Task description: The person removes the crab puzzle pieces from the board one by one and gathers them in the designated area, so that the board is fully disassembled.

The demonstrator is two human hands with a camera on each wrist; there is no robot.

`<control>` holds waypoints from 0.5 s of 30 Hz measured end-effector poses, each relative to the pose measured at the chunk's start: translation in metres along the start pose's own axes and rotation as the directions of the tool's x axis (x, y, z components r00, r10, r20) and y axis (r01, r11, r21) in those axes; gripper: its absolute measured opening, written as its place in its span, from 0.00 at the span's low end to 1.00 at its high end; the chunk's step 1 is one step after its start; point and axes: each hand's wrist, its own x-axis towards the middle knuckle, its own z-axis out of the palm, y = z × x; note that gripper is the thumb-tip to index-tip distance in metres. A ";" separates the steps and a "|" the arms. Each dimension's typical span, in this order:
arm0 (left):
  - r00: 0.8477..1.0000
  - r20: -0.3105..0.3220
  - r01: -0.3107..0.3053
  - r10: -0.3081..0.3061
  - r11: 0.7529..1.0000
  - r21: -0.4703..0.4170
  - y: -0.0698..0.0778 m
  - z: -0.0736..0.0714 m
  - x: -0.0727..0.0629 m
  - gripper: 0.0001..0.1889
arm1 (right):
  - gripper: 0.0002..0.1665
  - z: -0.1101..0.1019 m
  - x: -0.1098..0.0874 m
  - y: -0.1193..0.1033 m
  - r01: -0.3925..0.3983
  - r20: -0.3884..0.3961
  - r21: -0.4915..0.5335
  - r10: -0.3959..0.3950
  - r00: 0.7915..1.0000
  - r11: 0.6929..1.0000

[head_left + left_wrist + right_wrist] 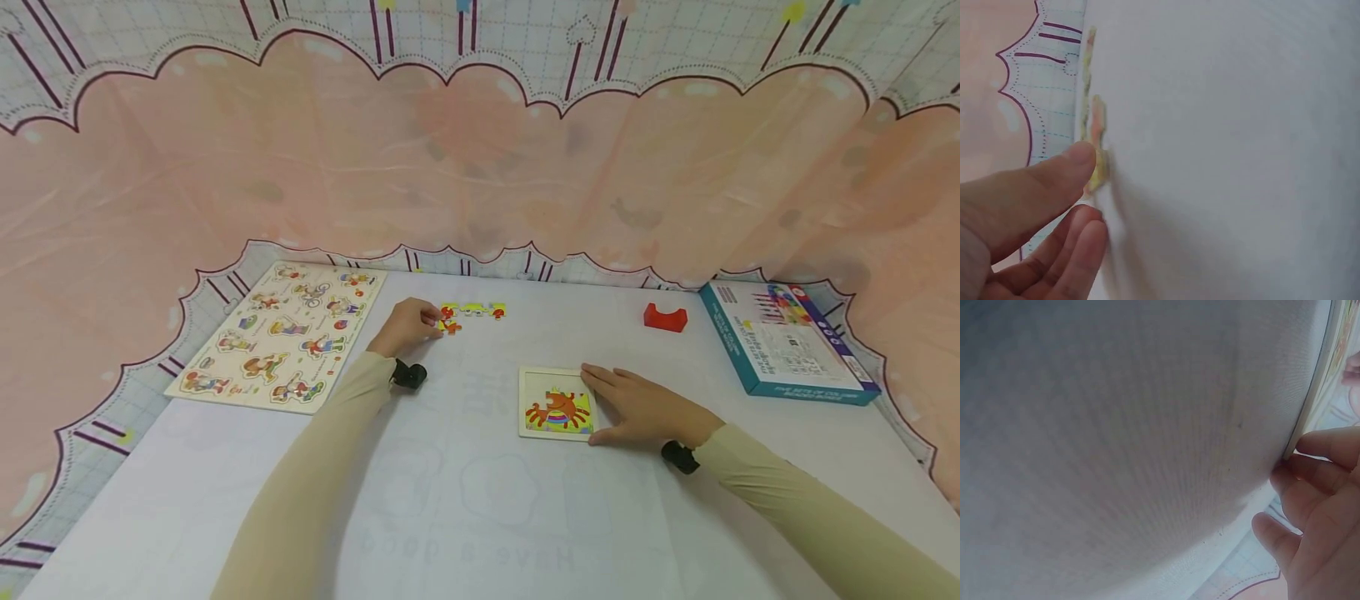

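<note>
My left hand [407, 327] pinches a yellow-and-red jigsaw piece [452, 328] with its thumb and fingertips at the back of the table. In the left wrist view the thumb lies over the yellow end of the piece [1101, 169]. Close beside it lie more loose jigsaw pieces [474, 309] in a short row. A square puzzle tray [522, 404] lies flat nearer the front, its picture of an orange crab [558, 411] partly filled in, with bare tray at the upper left. My right hand [648, 408] rests along the tray's right edge, fingers and thumb spread and touching it.
A large wooden puzzle board [285, 337] with small figures lies at the left. A red notched block [665, 317] sits at the back right, and beside it a teal-edged game box [795, 342]. Patterned cloth hangs behind the white table [465, 517].
</note>
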 end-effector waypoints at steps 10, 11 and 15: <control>0.973 0.064 -0.230 0.223 0.961 0.154 0.053 0.022 -0.013 0.18 | 0.61 0.001 0.000 0.001 0.002 -0.002 -0.011 -0.002 1.000 1.000; 0.966 0.092 -0.253 0.241 0.955 0.156 0.060 0.027 -0.015 0.18 | 0.62 0.000 0.000 0.000 0.002 -0.001 -0.010 -0.002 1.000 1.000; 0.927 0.213 -0.339 0.309 0.933 0.123 0.083 0.047 -0.024 0.19 | 0.62 0.000 0.001 0.001 0.000 0.011 -0.006 0.000 1.000 1.000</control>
